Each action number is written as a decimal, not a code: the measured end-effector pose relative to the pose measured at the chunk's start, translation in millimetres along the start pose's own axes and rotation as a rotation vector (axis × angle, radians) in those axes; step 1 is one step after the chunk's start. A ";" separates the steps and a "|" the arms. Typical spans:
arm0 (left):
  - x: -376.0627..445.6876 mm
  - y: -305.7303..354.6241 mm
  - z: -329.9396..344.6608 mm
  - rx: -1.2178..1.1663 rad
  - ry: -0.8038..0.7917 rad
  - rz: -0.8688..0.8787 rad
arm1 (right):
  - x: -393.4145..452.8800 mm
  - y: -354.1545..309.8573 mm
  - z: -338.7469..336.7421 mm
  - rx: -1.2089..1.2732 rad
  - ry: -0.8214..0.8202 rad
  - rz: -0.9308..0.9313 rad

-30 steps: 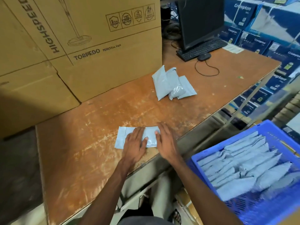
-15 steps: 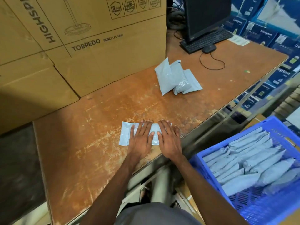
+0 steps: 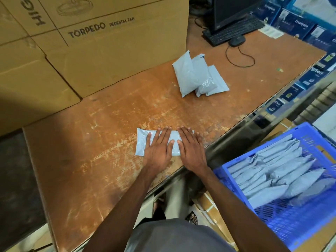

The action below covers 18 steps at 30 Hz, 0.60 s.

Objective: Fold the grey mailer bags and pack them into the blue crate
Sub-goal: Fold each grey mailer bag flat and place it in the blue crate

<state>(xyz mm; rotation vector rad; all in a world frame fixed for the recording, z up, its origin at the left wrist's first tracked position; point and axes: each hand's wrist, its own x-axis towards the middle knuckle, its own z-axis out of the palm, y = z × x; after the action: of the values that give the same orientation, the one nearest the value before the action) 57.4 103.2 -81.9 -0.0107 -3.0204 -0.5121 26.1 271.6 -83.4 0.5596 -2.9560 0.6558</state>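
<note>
Pressing grey mailer bag [image 3: 141, 142] flat under both hands (left hand [image 3: 157, 150], right hand [image 3: 190, 150]), fingers straight

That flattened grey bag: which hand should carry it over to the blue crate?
Probably the right hand: it presses the bag on the side nearest the blue crate, the left hand farther away.

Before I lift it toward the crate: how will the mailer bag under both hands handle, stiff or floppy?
Probably floppy: the mailer bag is thin film lying flat under the left hand and right hand. Its glossy surface looks slippery, so it may slide on the table. It may spring open once released, since both palms are pressing it flat.
</note>
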 end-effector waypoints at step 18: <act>0.3 -25.9 -21.6 -0.026 -0.075 -0.044 | 12.7 -23.6 -8.7 -0.057 -0.013 -0.044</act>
<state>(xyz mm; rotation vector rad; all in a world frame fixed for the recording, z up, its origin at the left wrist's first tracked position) 58.2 71.6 -70.0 0.0358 -3.0933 -0.5675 22.7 251.1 -64.4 0.6249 -2.9541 0.5641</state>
